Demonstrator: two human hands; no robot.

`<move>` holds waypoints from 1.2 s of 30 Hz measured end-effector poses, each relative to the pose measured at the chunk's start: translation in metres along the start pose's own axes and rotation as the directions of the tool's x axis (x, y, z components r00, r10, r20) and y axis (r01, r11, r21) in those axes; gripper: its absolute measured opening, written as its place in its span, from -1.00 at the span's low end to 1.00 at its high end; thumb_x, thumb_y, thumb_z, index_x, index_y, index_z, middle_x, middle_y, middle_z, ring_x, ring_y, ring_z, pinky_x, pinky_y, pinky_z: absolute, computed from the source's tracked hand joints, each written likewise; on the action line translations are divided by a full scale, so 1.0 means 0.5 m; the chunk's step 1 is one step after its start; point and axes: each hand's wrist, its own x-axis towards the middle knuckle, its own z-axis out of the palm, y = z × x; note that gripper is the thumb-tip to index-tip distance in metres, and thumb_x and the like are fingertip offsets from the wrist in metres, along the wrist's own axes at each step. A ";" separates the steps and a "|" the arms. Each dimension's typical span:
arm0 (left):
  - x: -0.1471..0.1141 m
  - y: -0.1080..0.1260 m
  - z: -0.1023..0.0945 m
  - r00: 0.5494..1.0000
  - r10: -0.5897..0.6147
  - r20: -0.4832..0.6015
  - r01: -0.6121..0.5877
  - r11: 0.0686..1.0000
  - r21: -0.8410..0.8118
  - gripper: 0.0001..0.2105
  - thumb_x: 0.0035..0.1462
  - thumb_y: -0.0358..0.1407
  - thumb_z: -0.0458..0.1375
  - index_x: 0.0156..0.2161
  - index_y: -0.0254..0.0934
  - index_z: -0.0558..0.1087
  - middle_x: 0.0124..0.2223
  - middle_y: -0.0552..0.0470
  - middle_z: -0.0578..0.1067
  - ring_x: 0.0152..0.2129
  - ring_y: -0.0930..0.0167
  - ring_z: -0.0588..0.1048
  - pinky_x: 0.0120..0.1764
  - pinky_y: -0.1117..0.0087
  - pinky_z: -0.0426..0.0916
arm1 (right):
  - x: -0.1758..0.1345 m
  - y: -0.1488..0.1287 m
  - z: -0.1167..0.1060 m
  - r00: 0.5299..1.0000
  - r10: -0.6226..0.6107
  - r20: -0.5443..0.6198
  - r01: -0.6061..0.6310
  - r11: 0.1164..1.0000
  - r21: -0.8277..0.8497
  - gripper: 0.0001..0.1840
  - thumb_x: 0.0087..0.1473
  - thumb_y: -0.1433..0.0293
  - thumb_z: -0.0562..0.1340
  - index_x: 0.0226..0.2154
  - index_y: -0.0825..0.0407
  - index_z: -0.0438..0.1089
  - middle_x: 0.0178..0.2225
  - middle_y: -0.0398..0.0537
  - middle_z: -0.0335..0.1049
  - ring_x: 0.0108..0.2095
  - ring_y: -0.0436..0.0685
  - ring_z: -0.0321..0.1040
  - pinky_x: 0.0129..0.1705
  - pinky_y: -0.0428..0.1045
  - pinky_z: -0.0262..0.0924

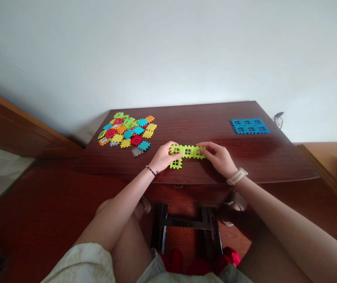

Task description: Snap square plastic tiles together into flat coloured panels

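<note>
Several lime-green interlocking window tiles [187,152] are joined in an L shape, three in a row with one below the left end. My left hand [166,156] pinches the left end, thumb on top near the corner. On the right end, my right hand [218,158] grips the last tile between thumb and fingers. The joined tiles are close above or on the table's front part; I cannot tell if they touch it. The fingers partly cover both ends of the row.
A heap of mixed-colour interlocking tiles [124,133] lies at the left of the dark wooden table [186,122]. A blue panel of joined window tiles [249,126] lies at the right. A black cable [279,118] is by the wall, and a dark stool [186,223] stands below.
</note>
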 end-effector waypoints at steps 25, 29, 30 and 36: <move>-0.001 0.000 0.008 0.999 0.041 -0.023 -0.040 0.998 0.042 -0.62 0.13 -0.10 0.42 -0.03 -0.26 0.54 -0.15 -0.02 0.64 -0.21 0.30 0.60 -0.18 0.38 0.45 | -0.002 -0.005 0.003 0.995 -0.028 0.095 0.023 0.998 0.053 -0.63 0.28 0.06 0.35 -0.02 -0.07 0.61 -0.02 -0.01 0.67 -0.05 0.30 0.57 0.01 0.14 0.45; -0.005 0.003 0.014 0.998 0.039 -0.040 -0.037 0.998 0.059 -0.60 0.14 -0.08 0.42 -0.01 -0.25 0.54 -0.13 -0.01 0.65 -0.19 0.29 0.62 -0.16 0.38 0.47 | 0.001 -0.015 -0.001 0.997 -0.016 0.075 0.009 0.995 0.099 -0.60 0.23 0.02 0.37 -0.06 -0.06 0.63 -0.04 0.02 0.68 -0.04 0.32 0.59 0.03 0.16 0.47; -0.006 0.004 0.015 0.999 0.036 -0.041 -0.033 0.998 0.062 -0.60 0.14 -0.08 0.42 -0.01 -0.25 0.54 -0.13 -0.01 0.65 -0.19 0.29 0.62 -0.15 0.38 0.48 | 0.002 -0.016 -0.002 0.997 -0.010 0.074 0.002 0.994 0.106 -0.59 0.23 0.01 0.38 -0.06 -0.06 0.64 -0.04 0.03 0.68 -0.04 0.32 0.59 0.03 0.17 0.47; -0.010 0.008 0.020 0.998 0.038 -0.044 -0.037 0.999 0.028 -0.61 0.15 -0.07 0.42 -0.03 -0.24 0.53 -0.13 -0.01 0.65 -0.19 0.28 0.63 -0.15 0.36 0.49 | 0.004 -0.015 -0.007 0.996 0.030 0.081 -0.041 0.989 0.145 -0.56 0.19 -0.01 0.42 -0.07 -0.04 0.64 -0.06 0.03 0.68 -0.09 0.30 0.59 -0.03 0.15 0.48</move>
